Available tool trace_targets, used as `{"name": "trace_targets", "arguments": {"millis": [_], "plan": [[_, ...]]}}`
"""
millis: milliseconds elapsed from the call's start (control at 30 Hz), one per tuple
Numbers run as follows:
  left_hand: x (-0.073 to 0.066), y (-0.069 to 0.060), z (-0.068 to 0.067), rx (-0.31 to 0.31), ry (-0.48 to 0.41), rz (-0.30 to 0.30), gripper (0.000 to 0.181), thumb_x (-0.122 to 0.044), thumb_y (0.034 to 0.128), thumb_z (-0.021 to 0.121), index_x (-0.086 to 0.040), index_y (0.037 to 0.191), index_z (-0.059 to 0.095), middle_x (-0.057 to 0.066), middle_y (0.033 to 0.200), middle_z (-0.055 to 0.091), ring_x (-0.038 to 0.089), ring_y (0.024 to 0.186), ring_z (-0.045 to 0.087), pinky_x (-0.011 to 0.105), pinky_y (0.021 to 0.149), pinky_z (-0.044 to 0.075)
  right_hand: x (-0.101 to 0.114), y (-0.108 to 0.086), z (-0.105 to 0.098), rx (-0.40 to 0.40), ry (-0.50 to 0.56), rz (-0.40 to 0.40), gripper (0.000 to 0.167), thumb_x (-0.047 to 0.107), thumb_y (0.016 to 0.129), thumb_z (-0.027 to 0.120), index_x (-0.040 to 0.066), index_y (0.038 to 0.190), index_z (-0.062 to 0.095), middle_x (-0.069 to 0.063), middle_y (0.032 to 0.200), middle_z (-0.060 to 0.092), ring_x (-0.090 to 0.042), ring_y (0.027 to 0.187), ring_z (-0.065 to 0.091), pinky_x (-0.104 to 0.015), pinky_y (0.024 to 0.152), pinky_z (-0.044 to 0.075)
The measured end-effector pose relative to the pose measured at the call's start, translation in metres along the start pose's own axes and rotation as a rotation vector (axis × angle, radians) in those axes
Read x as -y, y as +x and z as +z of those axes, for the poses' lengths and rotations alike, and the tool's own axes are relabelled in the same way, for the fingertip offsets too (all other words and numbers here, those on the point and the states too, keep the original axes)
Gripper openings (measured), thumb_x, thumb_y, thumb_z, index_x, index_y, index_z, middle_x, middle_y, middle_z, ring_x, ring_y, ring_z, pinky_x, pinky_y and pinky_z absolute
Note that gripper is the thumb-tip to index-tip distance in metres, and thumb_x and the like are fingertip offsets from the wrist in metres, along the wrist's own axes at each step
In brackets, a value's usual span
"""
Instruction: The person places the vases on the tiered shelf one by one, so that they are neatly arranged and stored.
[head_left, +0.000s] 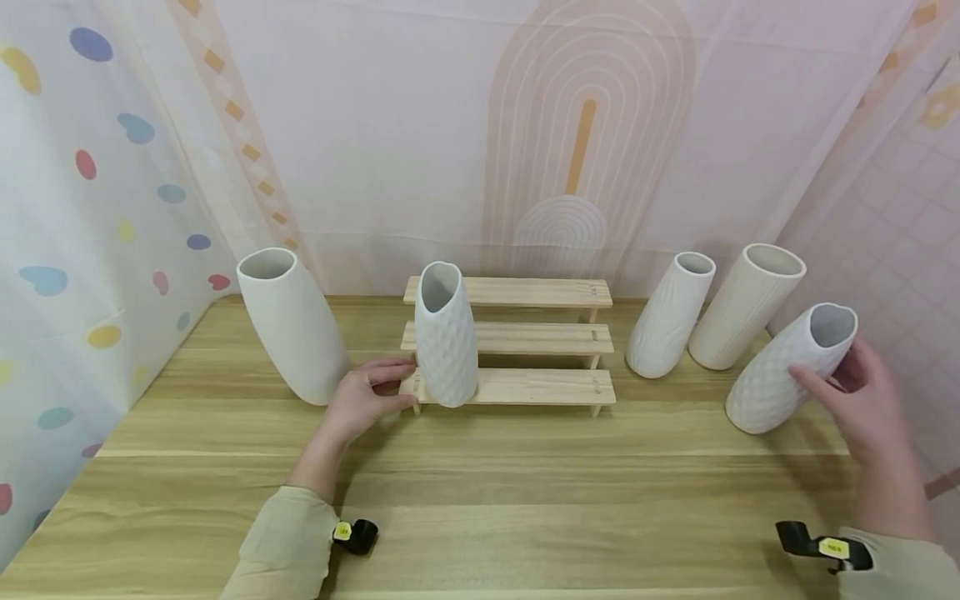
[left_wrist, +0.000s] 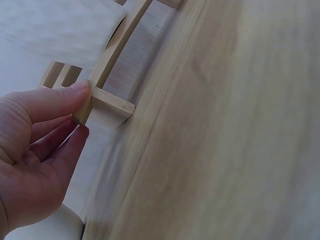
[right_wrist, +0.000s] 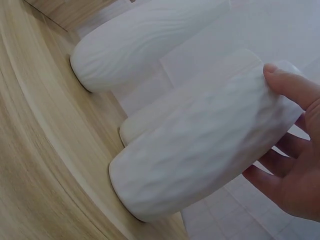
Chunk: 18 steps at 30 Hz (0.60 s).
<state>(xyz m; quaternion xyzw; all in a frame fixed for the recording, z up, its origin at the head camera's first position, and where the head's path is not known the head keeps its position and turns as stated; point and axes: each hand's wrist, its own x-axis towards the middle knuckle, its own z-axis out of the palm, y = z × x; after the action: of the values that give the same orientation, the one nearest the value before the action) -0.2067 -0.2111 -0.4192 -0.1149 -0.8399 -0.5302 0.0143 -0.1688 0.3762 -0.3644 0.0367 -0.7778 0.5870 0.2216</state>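
The left hand (head_left: 363,402) pinches the left end of the lowest shelf board (head_left: 540,387) of a three-step wooden rack; in the left wrist view the thumb of that hand (left_wrist: 42,135) lies on top of the board end (left_wrist: 86,106), fingertips below. On that board's left part stands a dimpled white vase (head_left: 447,342). At the far right the right hand (head_left: 862,400) holds another dimpled white vase (head_left: 780,375) near its rim. The right wrist view shows the thumb and fingers of this hand (right_wrist: 295,150) around the upper part of the vase (right_wrist: 200,150), its base on the table.
A smooth white vase (head_left: 296,329) stands left of the rack. Between the rack and the right-hand vase are a slim wavy-patterned vase (head_left: 667,321) and a cream ribbed vase (head_left: 742,312). The wooden table (head_left: 555,500) reaches back to a patterned curtain (head_left: 390,125).
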Motion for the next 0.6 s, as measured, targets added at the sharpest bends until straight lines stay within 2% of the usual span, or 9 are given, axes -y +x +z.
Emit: {"name": "trace_targets", "arguments": {"millis": [167,300,433,600], "plan": [[0.0,0.0,0.0,-0.002,0.0,0.004,0.047,-0.005,0.0806,0.082,0.006,0.123,0.066,0.019,0.135,0.057,0.035,0.124,0.053,0.044,0.101,0.048,0.003,-0.002,0.003,-0.061,-0.032,0.058,0.067,-0.009,0.085,0.071,0.02,0.143,0.052,0.018,0.111,0.058,0.002,0.101,0.053,-0.005,0.078,0.042],[-0.001,0.0,0.0,-0.004,0.007,0.006,0.047,-0.005,0.0805,0.082,0.007,0.123,0.066,0.02,0.135,0.057,0.036,0.124,0.053,0.044,0.101,0.048,0.008,-0.006,0.007,-0.111,-0.127,0.108,0.068,-0.003,0.085,0.075,0.021,0.144,0.051,0.02,0.109,0.056,0.004,0.099,0.053,-0.004,0.077,0.042],[-0.001,0.001,0.0,-0.002,0.009,0.003,0.047,-0.005,0.0808,0.082,0.006,0.123,0.066,0.02,0.135,0.057,0.036,0.124,0.053,0.043,0.1,0.048,0.015,-0.011,0.014,-0.095,-0.126,0.09,0.067,-0.004,0.084,0.075,0.019,0.143,0.053,0.02,0.108,0.058,0.004,0.098,0.055,-0.003,0.077,0.044],[-0.001,0.001,0.0,-0.001,0.001,0.002,0.047,-0.005,0.081,0.082,0.007,0.123,0.066,0.019,0.135,0.057,0.036,0.123,0.055,0.043,0.1,0.049,0.029,-0.016,0.029,-0.031,-0.089,0.051,0.067,-0.005,0.085,0.074,0.02,0.143,0.053,0.018,0.111,0.06,0.002,0.1,0.055,-0.005,0.078,0.044]]}}
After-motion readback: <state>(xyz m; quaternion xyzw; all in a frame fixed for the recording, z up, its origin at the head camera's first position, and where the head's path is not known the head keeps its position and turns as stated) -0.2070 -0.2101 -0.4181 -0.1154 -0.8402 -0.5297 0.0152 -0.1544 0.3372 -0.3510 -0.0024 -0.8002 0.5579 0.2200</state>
